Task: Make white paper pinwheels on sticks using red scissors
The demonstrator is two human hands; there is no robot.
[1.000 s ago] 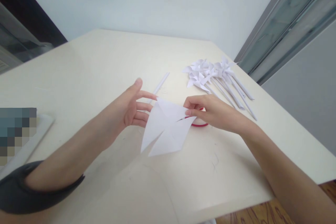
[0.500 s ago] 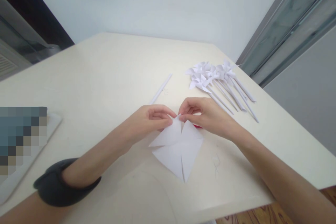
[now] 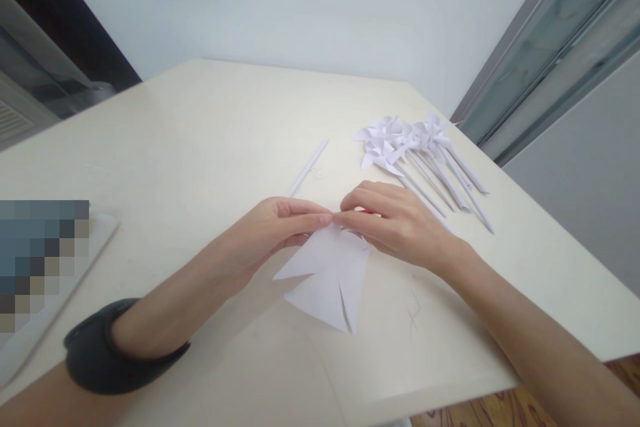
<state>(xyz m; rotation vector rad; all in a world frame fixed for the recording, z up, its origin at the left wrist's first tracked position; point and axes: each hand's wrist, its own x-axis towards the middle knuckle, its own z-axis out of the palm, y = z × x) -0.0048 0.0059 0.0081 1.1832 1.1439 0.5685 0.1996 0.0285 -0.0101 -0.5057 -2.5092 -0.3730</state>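
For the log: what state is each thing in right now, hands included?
Paper sheet: slit at its left and bottom corners, held up by its far corner.
Left hand: pinching that corner.
Right hand: fingertips at the same corner; grip unclear.
Paper stick: lying down, near end hidden.
Pinwheels: blades folded, on sticks, heaped together.
Red item: mostly hidden, state unclear.
Black band: worn around the left forearm.
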